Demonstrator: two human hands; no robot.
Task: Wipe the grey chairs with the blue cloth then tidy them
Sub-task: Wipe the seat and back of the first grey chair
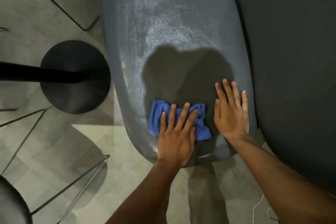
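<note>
Pressing flat, the left hand (177, 132) holds the blue cloth (179, 119) against the near end of the grey chair (163, 32) — fingers straight, palm hiding the cloth's middle. Beside it, the right hand (231, 111) lies spread on the seat, holding nothing. Both hands' shadow darkens the seat ahead — its far end is cropped.

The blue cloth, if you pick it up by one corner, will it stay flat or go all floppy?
Probably floppy. The blue cloth is already bunched into soft folds under the left hand, so it would likely droop from a corner. It looks thin and small, so probably light. Pushed across the grey chair, it should slide and crumple, not roll.
</note>
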